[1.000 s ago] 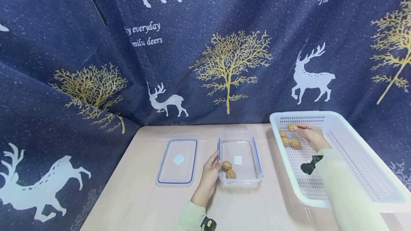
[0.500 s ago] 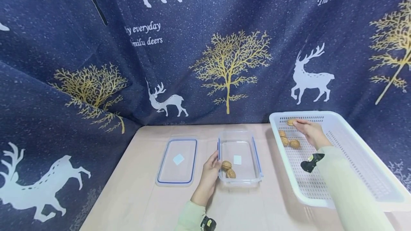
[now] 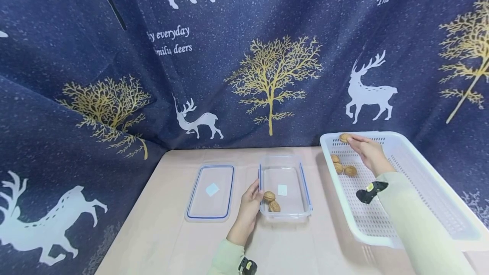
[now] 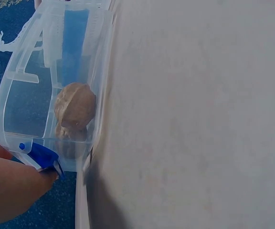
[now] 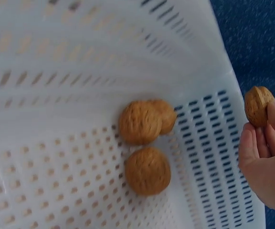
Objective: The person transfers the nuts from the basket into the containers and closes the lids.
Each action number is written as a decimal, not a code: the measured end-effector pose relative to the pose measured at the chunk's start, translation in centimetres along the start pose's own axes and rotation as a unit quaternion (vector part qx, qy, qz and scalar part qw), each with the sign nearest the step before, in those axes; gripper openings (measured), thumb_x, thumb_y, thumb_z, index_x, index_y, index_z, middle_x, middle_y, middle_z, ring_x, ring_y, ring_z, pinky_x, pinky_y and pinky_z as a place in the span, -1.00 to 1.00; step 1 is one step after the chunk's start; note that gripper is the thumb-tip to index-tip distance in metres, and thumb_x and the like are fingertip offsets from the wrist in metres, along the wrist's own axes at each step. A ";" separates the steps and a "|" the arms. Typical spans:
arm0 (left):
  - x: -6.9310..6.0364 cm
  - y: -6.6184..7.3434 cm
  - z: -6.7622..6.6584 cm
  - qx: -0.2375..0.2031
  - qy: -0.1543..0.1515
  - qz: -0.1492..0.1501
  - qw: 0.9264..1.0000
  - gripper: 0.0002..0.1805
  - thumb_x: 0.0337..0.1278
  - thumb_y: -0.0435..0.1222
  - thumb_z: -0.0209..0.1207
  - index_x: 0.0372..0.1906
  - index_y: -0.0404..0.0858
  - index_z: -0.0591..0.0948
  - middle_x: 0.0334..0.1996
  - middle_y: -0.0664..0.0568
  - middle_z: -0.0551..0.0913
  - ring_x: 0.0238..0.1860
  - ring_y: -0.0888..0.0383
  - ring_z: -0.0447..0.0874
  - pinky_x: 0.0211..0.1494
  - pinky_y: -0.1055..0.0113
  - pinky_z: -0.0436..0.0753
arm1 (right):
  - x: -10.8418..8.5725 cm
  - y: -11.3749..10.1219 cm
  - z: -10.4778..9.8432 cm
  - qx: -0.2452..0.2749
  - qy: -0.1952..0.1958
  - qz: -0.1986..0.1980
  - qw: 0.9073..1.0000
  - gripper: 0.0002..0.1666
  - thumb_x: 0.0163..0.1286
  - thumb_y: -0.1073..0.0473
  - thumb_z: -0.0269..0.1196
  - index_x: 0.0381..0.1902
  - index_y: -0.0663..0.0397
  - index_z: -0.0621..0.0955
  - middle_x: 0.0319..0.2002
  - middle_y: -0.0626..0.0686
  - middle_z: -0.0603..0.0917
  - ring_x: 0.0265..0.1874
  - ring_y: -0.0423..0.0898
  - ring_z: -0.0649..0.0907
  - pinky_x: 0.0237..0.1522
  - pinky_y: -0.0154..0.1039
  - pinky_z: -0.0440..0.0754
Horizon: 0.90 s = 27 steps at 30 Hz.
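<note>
A walnut [image 5: 258, 106] is pinched between the thumb and fingertips of my right hand [image 3: 368, 152], at the far rim of the white plastic basket [image 3: 345, 207]. Below it, 3 walnuts [image 5: 148, 171] lie on the basket's slotted floor. My left hand [image 3: 250, 205] holds the left side of a clear food storage box [image 3: 286, 214], its thumb by a blue-sealed side clip [image 4: 43, 155]. Inside that box, 2 walnuts [image 3: 274, 206] sit in the near left corner, touching each other. Part of the left fingers is hidden behind the box wall.
Left of the box, a clear lid [image 3: 209, 213] with a blue seal lies flat on the pale table [image 3: 160, 232]. A dark blue cloth [image 3: 237, 130] printed with deer and trees hangs behind the table's far edge.
My right hand has raised the walnut up and away from the basket floor, toward the far rim. The left hand and the box have stayed where they were.
</note>
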State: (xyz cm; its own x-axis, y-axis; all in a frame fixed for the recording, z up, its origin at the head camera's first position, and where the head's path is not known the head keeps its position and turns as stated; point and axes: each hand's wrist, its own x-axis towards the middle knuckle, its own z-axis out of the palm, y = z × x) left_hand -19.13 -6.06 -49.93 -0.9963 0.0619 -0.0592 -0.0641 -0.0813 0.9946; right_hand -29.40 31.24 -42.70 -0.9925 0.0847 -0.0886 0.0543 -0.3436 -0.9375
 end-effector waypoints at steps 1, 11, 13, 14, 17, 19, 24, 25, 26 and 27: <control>-0.1 0.0 0.0 0.000 0.001 0.000 1.000 -0.46 0.40 -0.43 -0.11 0.43 -0.40 0.17 0.41 -0.34 0.17 0.43 -0.24 0.09 0.47 -0.05 0.12 | -0.1 -0.1 0.2 0.013 0.001 0.001 1.000 -0.74 0.36 0.37 0.18 -0.34 -0.11 0.68 -0.39 -0.27 0.71 -0.34 -0.43 0.67 0.18 -0.50 0.45; 0.0 -0.1 -0.1 -0.006 0.000 -0.007 1.000 -0.46 0.40 -0.43 -0.11 0.43 -0.38 0.17 0.42 -0.32 0.17 0.43 -0.23 0.08 0.48 -0.02 0.11 | -1.2 -1.3 2.9 0.085 0.040 -0.012 0.996 -0.80 0.29 0.43 0.23 -0.32 0.03 0.66 -0.38 -0.17 0.71 -0.33 -0.34 0.70 0.14 -0.49 0.50; 0.0 -0.1 -0.1 -0.009 0.000 -0.003 1.000 -0.46 0.40 -0.44 -0.12 0.43 -0.40 0.17 0.41 -0.33 0.17 0.43 -0.23 0.08 0.47 -0.03 0.11 | -1.3 -1.4 3.4 0.088 0.045 -0.017 0.995 -0.81 0.29 0.44 0.23 -0.30 0.04 0.66 -0.37 -0.16 0.71 -0.33 -0.34 0.70 0.16 -0.47 0.48; 0.0 -0.1 0.0 -0.009 -0.001 -0.001 1.000 -0.46 0.40 -0.44 -0.12 0.43 -0.41 0.17 0.41 -0.34 0.17 0.43 -0.24 0.08 0.47 -0.03 0.11 | -1.4 -1.5 3.6 0.086 0.047 -0.019 0.995 -0.81 0.30 0.43 0.23 -0.29 0.04 0.66 -0.37 -0.16 0.71 -0.32 -0.34 0.70 0.15 -0.48 0.49; 0.1 -0.1 0.0 -0.011 0.000 0.001 1.000 -0.47 0.40 -0.45 -0.12 0.42 -0.42 0.17 0.41 -0.34 0.17 0.43 -0.24 0.08 0.47 -0.02 0.11 | -1.5 -1.6 4.2 0.086 0.053 -0.022 0.995 -0.82 0.30 0.42 0.23 -0.28 0.03 0.65 -0.36 -0.16 0.70 -0.31 -0.35 0.69 0.12 -0.50 0.51; 0.2 -0.2 0.0 -0.009 0.002 0.000 1.000 -0.47 0.39 -0.45 -0.12 0.42 -0.42 0.18 0.40 -0.35 0.17 0.42 -0.25 0.09 0.47 -0.02 0.12 | -1.6 -1.7 4.6 0.092 0.050 -0.027 0.994 -0.81 0.29 0.43 0.23 -0.29 0.03 0.65 -0.36 -0.16 0.71 -0.31 -0.34 0.69 0.07 -0.52 0.55; 0.3 -0.4 -0.1 -0.003 0.009 -0.006 1.000 -0.47 0.38 -0.45 -0.11 0.42 -0.40 0.20 0.40 -0.34 0.20 0.42 -0.24 0.12 0.47 -0.02 0.14 | -1.9 -2.1 5.8 0.103 0.038 -0.043 0.993 -0.78 0.26 0.45 0.25 -0.29 0.03 0.67 -0.36 -0.13 0.73 -0.31 -0.31 0.70 -0.06 -0.54 0.61; 0.3 -0.4 -0.1 -0.004 0.010 -0.007 1.000 -0.47 0.38 -0.45 -0.10 0.42 -0.39 0.21 0.39 -0.33 0.21 0.42 -0.24 0.12 0.47 -0.02 0.14 | -1.9 -2.2 6.0 0.106 0.036 -0.044 0.993 -0.78 0.26 0.46 0.25 -0.28 0.04 0.67 -0.36 -0.12 0.73 -0.31 -0.31 0.71 -0.03 -0.53 0.61; 0.3 -0.3 -0.1 -0.006 0.011 -0.009 1.000 -0.47 0.38 -0.45 -0.10 0.42 -0.38 0.21 0.40 -0.32 0.21 0.42 -0.23 0.12 0.47 -0.01 0.14 | -2.0 -2.3 6.3 0.107 0.035 -0.044 0.993 -0.78 0.26 0.46 0.25 -0.26 0.05 0.67 -0.35 -0.12 0.73 -0.32 -0.31 0.71 -0.02 -0.52 0.60; 0.2 -0.3 -0.1 -0.006 0.011 -0.009 1.000 -0.47 0.38 -0.45 -0.10 0.42 -0.38 0.21 0.40 -0.32 0.21 0.42 -0.23 0.12 0.47 -0.01 0.14 | -2.1 -2.4 6.6 0.106 0.034 -0.044 0.993 -0.78 0.26 0.46 0.25 -0.24 0.05 0.67 -0.35 -0.12 0.73 -0.32 -0.31 0.71 0.02 -0.51 0.59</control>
State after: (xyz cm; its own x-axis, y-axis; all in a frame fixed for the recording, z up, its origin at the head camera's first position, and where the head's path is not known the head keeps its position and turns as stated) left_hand -19.35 -6.09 -50.27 -0.9960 0.0421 -0.0786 -0.0822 -0.0931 0.9923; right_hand -28.17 25.71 -38.03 -0.9823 0.1833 -0.0394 -0.0632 -0.5213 -0.8510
